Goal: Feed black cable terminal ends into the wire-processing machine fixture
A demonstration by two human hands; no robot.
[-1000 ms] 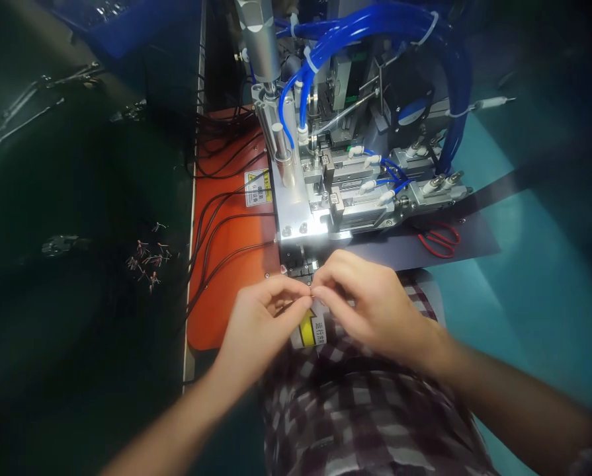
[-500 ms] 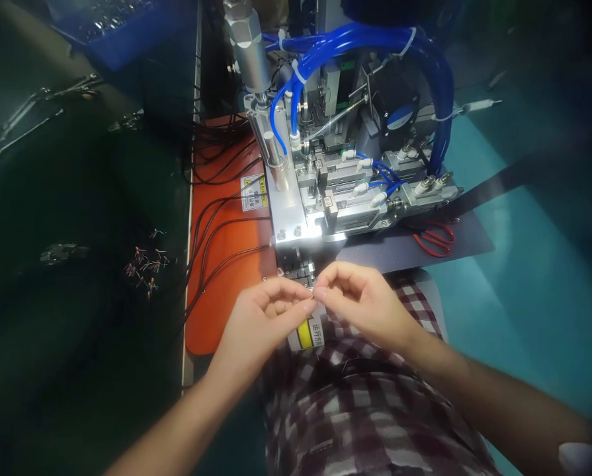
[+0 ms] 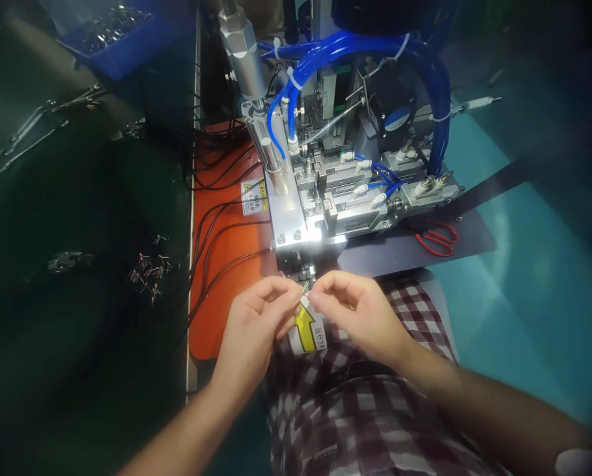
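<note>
Left hand (image 3: pixel 256 324) and right hand (image 3: pixel 362 311), fingertips pinching a thin wire (image 3: pixel 305 288) slanted away and rightward, near a yellow-arrow label (image 3: pixel 306 330) reading “运行方”.

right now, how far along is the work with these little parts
Nothing is clearly done: the small loose parts on the dark surface could be finished or waiting. The left hand pinches a thin piece, the right hand close beside it. What is left can't be counted; the blue bin of metal pieces may be part of it.
</note>
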